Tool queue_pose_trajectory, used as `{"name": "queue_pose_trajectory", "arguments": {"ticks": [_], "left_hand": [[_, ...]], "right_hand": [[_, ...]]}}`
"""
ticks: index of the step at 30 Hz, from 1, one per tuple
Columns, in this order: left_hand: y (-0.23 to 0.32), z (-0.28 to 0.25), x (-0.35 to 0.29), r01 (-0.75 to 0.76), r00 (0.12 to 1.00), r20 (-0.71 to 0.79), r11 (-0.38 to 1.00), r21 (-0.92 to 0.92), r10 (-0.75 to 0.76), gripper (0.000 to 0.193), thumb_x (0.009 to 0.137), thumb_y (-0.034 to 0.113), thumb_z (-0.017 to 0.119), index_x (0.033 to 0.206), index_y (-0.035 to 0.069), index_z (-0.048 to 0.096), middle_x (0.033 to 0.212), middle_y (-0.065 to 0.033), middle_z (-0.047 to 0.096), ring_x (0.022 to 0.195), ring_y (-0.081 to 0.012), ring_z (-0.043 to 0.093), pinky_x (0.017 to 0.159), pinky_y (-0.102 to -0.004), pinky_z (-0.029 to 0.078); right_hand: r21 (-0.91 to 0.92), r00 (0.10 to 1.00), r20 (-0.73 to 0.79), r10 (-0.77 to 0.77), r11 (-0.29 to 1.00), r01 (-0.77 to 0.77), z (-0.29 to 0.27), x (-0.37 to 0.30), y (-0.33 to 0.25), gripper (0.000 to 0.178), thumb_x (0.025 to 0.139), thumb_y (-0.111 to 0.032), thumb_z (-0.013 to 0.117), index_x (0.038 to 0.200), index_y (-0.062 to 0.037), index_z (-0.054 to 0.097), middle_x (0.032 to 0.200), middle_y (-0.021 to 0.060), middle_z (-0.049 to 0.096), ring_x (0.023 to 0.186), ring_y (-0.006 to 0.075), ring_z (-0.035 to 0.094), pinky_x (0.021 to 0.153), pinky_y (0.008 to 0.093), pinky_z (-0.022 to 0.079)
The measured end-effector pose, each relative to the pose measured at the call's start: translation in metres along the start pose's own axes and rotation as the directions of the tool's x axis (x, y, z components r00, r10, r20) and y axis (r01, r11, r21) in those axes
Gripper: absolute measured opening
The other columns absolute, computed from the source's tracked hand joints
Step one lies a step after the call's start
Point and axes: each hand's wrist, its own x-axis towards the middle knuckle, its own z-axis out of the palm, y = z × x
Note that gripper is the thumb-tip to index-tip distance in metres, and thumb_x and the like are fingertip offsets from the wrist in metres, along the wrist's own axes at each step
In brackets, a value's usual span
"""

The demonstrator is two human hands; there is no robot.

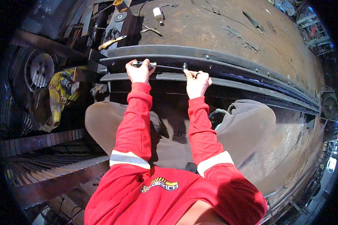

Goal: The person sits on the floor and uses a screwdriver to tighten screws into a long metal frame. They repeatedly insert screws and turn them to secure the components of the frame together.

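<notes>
My left hand [139,73] is closed round the handle of a screwdriver [169,67]. Its thin shaft points right, and the tip meets a small black cylindrical part [184,66]. My right hand [198,83] pinches that part between thumb and fingers; the contact at the tip is too small to make out. Both hands are over a long dark metal channel [165,59] with raised edges, which runs from left to right in front of my knees. Small bolts or studs sit along the channel to the right.
Beyond the channel's left end lie a yellow-handled brush [112,42], a grinding disc [119,17] and a white box-like object [158,15]. A yellow and grey cloth [61,92] hangs at the left. Metal scraps [253,19] and a cable lie on the brown floor.
</notes>
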Motion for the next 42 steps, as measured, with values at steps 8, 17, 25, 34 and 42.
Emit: {"name": "queue_pose_trajectory", "arguments": {"ticks": [8, 17, 25, 34, 42], "left_hand": [[0.012, -0.005, 0.005, 0.039, 0.998, 0.028, 0.915, 0.401, -0.055, 0.050, 0.078, 0.019, 0.074, 0.110, 0.001, 0.041, 0.080, -0.0139, 0.058, 0.048, -0.0212, 0.057, 0.038, -0.0334, 0.049], [0.033, -0.009, 0.011, -0.120, 0.992, 0.122, 0.056, 0.991, -0.023, 0.068, 0.088, 0.062, 0.040, 0.113, 0.001, 0.056, 0.113, -0.0268, 0.060, 0.107, -0.0375, 0.060, 0.089, -0.0473, 0.045], [0.017, -0.007, 0.004, -0.308, 0.943, 0.328, -0.236, 0.922, 0.048, 0.065, 0.090, 0.060, 0.038, 0.113, 0.003, 0.059, 0.117, -0.0225, 0.059, 0.113, -0.0374, 0.051, 0.097, -0.0516, 0.032], [0.002, -0.011, 0.004, -0.348, 0.919, 0.373, -0.184, 0.919, 0.128, 0.061, 0.085, 0.060, 0.047, 0.105, 0.005, 0.062, 0.110, -0.0194, 0.062, 0.109, -0.0356, 0.054, 0.095, -0.0500, 0.036], [0.037, -0.014, -0.010, -0.456, 0.849, 0.236, 0.431, 0.778, 0.472, 0.034, 0.077, 0.033, 0.065, 0.090, 0.002, 0.065, 0.083, -0.0180, 0.068, 0.081, -0.0328, 0.066, 0.076, -0.0403, 0.051]], "right_hand": [[-0.029, 0.999, 0.045, 0.026, 0.999, -0.025, -0.003, 0.001, -0.005, 0.019, 0.073, -0.033, 0.076, 0.070, -0.0147, 0.073, 0.068, -0.0014, 0.057, 0.085, 0.0206, 0.050, 0.084, 0.0389, 0.028], [-0.041, 0.999, -0.022, -0.031, 0.999, 0.030, -0.003, -0.001, -0.007, 0.021, 0.074, -0.034, 0.075, 0.072, -0.0126, 0.074, 0.064, -0.0009, 0.056, 0.080, 0.0204, 0.051, 0.084, 0.0383, 0.032], [-0.037, 1.000, 0.002, 0.013, 0.999, -0.013, -0.004, -0.001, -0.007, 0.022, 0.073, -0.034, 0.076, 0.074, -0.0121, 0.075, 0.068, 0.0006, 0.058, 0.083, 0.0209, 0.051, 0.087, 0.0389, 0.031], [-0.008, 1.000, -0.012, 0.020, 1.000, -0.020, -0.002, -0.002, -0.007, 0.021, 0.073, -0.032, 0.077, 0.075, -0.0117, 0.075, 0.071, 0.0008, 0.058, 0.089, 0.0204, 0.050, 0.089, 0.0400, 0.031], [-0.033, 1.000, -0.011, -0.019, 0.999, 0.019, 0.000, -0.003, -0.003, 0.025, 0.072, -0.035, 0.077, 0.073, -0.0106, 0.073, 0.068, -0.0005, 0.055, 0.087, 0.0209, 0.050, 0.090, 0.0407, 0.031]]}}
